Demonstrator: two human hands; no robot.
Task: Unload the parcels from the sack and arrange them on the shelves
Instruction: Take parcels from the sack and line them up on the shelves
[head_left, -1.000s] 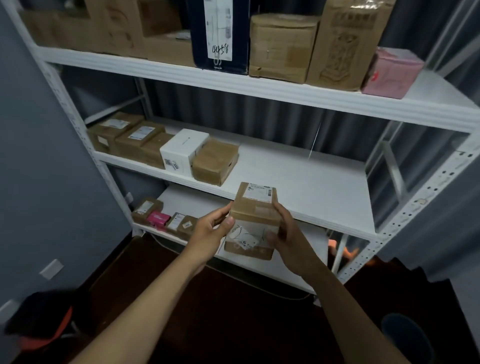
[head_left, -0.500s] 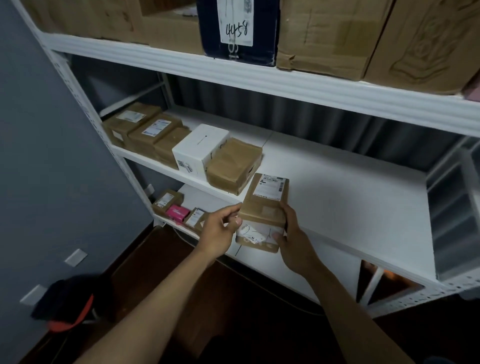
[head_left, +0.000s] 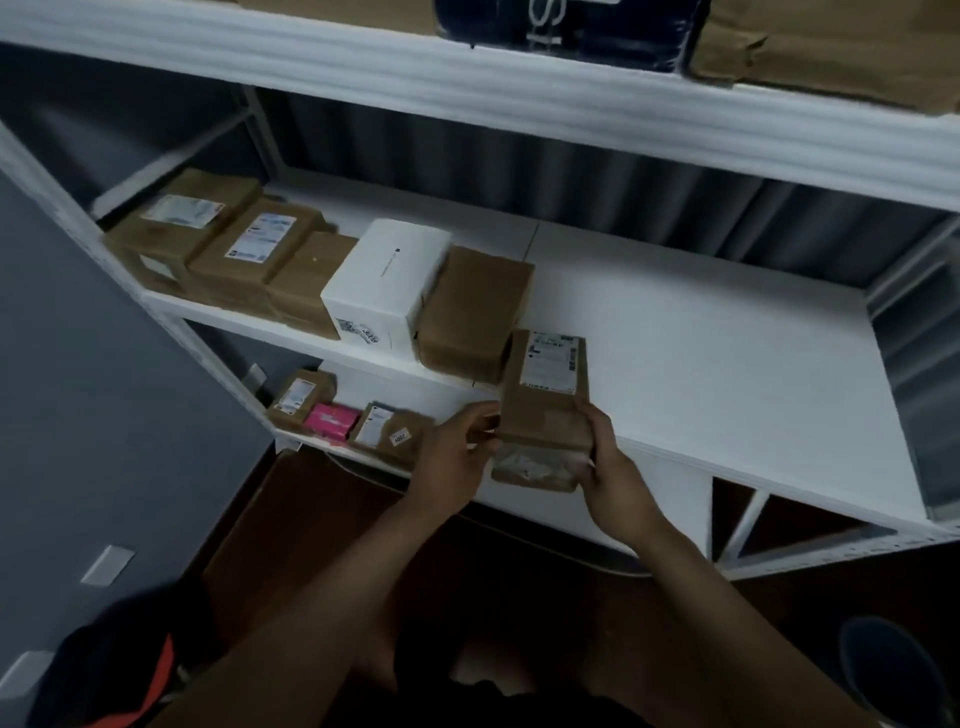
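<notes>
Centre frame, left hand (head_left: 457, 457) and right hand (head_left: 608, 467) grip parcel (head_left: 545, 400) at shelf (head_left: 701, 364) edge; overhang risks tipping.

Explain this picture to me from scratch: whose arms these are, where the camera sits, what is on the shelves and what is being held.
No machine here: a person wears a camera on the head, looking forward and down, so the two bare arms are the wearer's own. The left hand and right hand hold a brown parcel with a white label between them at the front edge of the middle shelf. On that shelf stands a row of parcels: three brown ones at the left, a white box, then another brown box beside the held one. The lower shelf shows small parcels, among them a pink one. Bigger boxes sit on the top shelf, mostly cut off.
</notes>
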